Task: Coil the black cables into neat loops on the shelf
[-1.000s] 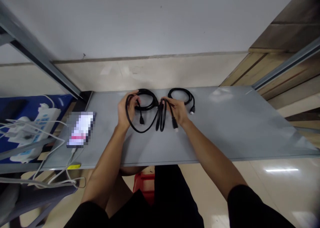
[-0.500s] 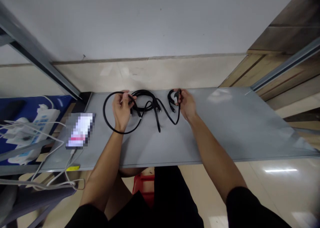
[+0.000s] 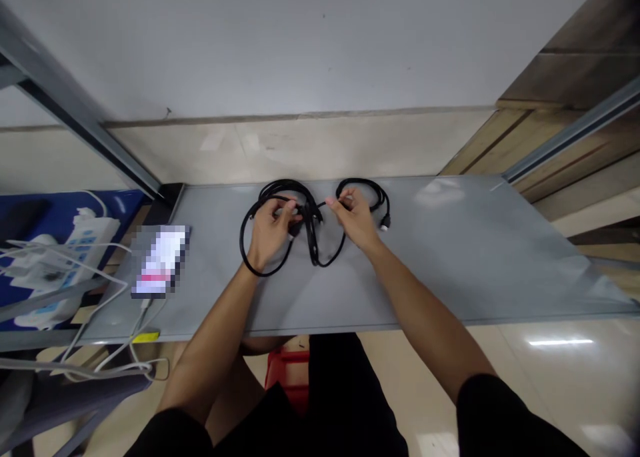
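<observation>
Black cables lie in loops on the grey tabletop [image 3: 450, 257]. My left hand [image 3: 273, 229] is closed on a black cable [image 3: 243, 243], whose loop hangs round the wrist; a plug shows below its fingertips. To its right, my right hand [image 3: 354, 217] pinches a stretch of cable running between the two hands. Behind and between them rests a coiled black cable [image 3: 287, 183]. Another coil [image 3: 375, 185] lies just beyond my right hand, with a connector [image 3: 385, 222] at its right side.
At the left of the table is a phone [image 3: 163, 260] with a white cable plugged in, near a yellow tag [image 3: 146, 337]. White power strips [image 3: 95, 237] sit on a blue surface further left. Metal posts stand at both sides, and a wall rises behind.
My left hand has moved right and slightly nearer with its cable loop. My right hand has shifted slightly left, and the coil beside it now spreads out to its right.
</observation>
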Tool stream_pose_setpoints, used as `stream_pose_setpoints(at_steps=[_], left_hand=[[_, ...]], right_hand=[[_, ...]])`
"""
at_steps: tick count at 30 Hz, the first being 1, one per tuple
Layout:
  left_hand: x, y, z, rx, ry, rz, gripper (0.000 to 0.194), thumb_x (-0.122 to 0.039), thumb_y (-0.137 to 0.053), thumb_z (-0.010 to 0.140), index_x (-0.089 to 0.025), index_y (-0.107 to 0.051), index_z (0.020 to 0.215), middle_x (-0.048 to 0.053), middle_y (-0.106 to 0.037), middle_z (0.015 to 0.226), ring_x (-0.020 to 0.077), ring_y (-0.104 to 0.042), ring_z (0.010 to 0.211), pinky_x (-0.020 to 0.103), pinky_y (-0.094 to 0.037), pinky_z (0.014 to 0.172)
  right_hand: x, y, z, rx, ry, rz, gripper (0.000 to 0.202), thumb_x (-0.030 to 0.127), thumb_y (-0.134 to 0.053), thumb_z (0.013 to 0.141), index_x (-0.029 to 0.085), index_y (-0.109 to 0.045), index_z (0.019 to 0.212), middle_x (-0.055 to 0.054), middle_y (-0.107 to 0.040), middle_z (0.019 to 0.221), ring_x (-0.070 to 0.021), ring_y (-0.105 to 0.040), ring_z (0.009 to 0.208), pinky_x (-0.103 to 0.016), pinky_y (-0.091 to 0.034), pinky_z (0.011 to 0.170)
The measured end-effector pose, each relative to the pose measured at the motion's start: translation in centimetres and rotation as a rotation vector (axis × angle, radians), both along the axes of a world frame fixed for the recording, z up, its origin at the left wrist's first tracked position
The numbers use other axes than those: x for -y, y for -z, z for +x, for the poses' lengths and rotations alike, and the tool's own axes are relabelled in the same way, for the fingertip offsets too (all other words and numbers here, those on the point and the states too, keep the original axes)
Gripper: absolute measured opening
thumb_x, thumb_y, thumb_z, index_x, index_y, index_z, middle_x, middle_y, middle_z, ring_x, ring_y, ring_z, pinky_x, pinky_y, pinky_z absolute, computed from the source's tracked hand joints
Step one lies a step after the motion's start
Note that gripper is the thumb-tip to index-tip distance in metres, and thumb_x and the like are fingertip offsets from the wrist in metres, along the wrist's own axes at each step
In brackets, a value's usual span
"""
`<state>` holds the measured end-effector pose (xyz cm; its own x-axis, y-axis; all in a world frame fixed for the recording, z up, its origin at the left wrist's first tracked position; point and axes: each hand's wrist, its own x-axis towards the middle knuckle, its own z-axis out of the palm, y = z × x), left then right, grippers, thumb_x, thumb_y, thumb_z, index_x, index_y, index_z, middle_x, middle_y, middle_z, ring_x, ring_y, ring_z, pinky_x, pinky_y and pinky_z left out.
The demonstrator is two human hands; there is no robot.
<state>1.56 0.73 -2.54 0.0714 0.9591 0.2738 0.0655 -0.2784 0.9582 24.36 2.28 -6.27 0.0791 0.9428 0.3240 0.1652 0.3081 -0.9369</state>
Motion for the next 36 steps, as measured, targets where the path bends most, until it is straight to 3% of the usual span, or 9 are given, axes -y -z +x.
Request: stream_pose_setpoints(at_steps=[4, 7, 10, 12, 18, 24, 29, 32, 36], left_hand=[[-0.2, 0.1, -0.7, -0.092, 0.197, 0.018, 0.046, -0.053, -0.089, 0.090, -0.020, -0.076, 0.119, 0.012, -0.080, 0.126, 0.0244, -0.080, 0.103, 0.037, -0.070, 0.085], [-0.6, -0.1, -1.8, -0.083, 0.304, -0.017, 0.053, -0.049, -0.089, 0.090, -0.021, -0.073, 0.132, 0.013, -0.081, 0.123, 0.0279, -0.080, 0.112, 0.042, -0.070, 0.094], [-0.5, -0.7, -2.5, -0.027, 0.395, -0.065, 0.065, -0.052, -0.091, 0.088, -0.022, -0.070, 0.142, 0.014, -0.082, 0.128, 0.0301, -0.082, 0.115, 0.046, -0.069, 0.099], [-0.1, -1.4, -2.6, 0.014, 0.445, -0.097, 0.070, -0.055, -0.093, 0.086, -0.025, -0.070, 0.145, 0.015, -0.083, 0.131, 0.0328, -0.082, 0.119, 0.046, -0.070, 0.100], [0.9, -2.6, -3.0, 0.091, 0.530, -0.163, 0.069, -0.060, -0.094, 0.085, -0.028, -0.074, 0.143, 0.016, -0.082, 0.136, 0.0392, -0.079, 0.129, 0.052, -0.070, 0.103], [-0.4, -2.4, -5.2, 0.030, 0.448, -0.157, 0.084, -0.056, -0.096, 0.081, -0.031, -0.068, 0.155, 0.014, -0.085, 0.123, 0.0361, -0.085, 0.113, 0.045, -0.071, 0.090], [-1.3, -2.2, -5.5, 0.015, 0.314, -0.119, 0.063, -0.059, -0.083, 0.092, -0.023, -0.075, 0.143, 0.012, -0.086, 0.109, 0.0245, -0.081, 0.086, 0.032, -0.062, 0.066], [-1.0, -1.4, -4.1, -0.129, 0.194, -0.009, 0.055, -0.060, -0.071, 0.099, -0.019, -0.076, 0.136, 0.012, -0.084, 0.105, 0.0235, -0.077, 0.085, 0.035, -0.063, 0.075], [-0.6, -0.3, -2.6, -0.406, 0.090, 0.113, 0.046, -0.029, -0.074, 0.091, -0.019, -0.070, 0.136, 0.007, -0.082, 0.098, 0.0253, -0.077, 0.093, 0.044, -0.062, 0.098]], right_hand=[[1.2, -0.4, -1.6, 0.082, 0.115, 0.051, 0.053, 0.074, -0.072, 0.097, 0.027, -0.055, 0.077, 0.002, -0.050, 0.071, -0.0182, -0.053, 0.068, -0.034, -0.053, 0.069], [1.9, -0.6, -2.0, 0.205, -0.053, 0.126, 0.044, 0.066, -0.080, 0.093, 0.026, -0.072, 0.077, -0.008, -0.072, 0.102, -0.0252, -0.071, 0.096, -0.043, -0.061, 0.089], [2.2, -0.7, -1.9, 0.309, -0.220, 0.193, 0.029, 0.052, -0.096, 0.078, 0.027, -0.082, 0.079, -0.013, -0.073, 0.138, -0.0350, -0.067, 0.136, -0.055, -0.052, 0.120], [2.4, -1.1, -1.7, 0.283, -0.323, 0.185, 0.026, 0.047, -0.094, 0.080, 0.026, -0.080, 0.074, -0.012, -0.073, 0.144, -0.0351, -0.065, 0.141, -0.057, -0.047, 0.125], [2.9, -3.2, -0.7, 0.051, -0.498, -0.094, 0.029, 0.050, -0.083, 0.088, 0.026, -0.080, 0.073, -0.003, -0.083, 0.096, -0.0284, -0.078, 0.106, -0.045, -0.061, 0.100], [2.2, -4.4, 2.2, -0.196, -0.480, -0.199, 0.036, 0.054, -0.085, 0.077, 0.025, -0.072, 0.061, -0.008, -0.083, 0.094, -0.0273, -0.078, 0.088, -0.047, -0.064, 0.093], [1.7, -4.2, 3.9, -0.314, -0.393, -0.199, 0.045, 0.060, -0.083, 0.080, 0.024, -0.064, 0.060, -0.011, -0.082, 0.112, -0.0218, -0.072, 0.076, -0.046, -0.064, 0.083], [2.2, -3.9, 2.5, -0.183, -0.442, -0.205, 0.049, 0.065, -0.081, 0.087, 0.024, -0.070, 0.063, -0.009, -0.082, 0.103, -0.0231, -0.076, 0.083, -0.045, -0.063, 0.089], [2.6, -3.8, 0.7, -0.065, -0.484, -0.233, 0.066, 0.081, -0.066, 0.097, 0.024, -0.076, 0.065, -0.011, -0.083, 0.101, -0.0270, -0.079, 0.099, -0.045, -0.061, 0.096]])
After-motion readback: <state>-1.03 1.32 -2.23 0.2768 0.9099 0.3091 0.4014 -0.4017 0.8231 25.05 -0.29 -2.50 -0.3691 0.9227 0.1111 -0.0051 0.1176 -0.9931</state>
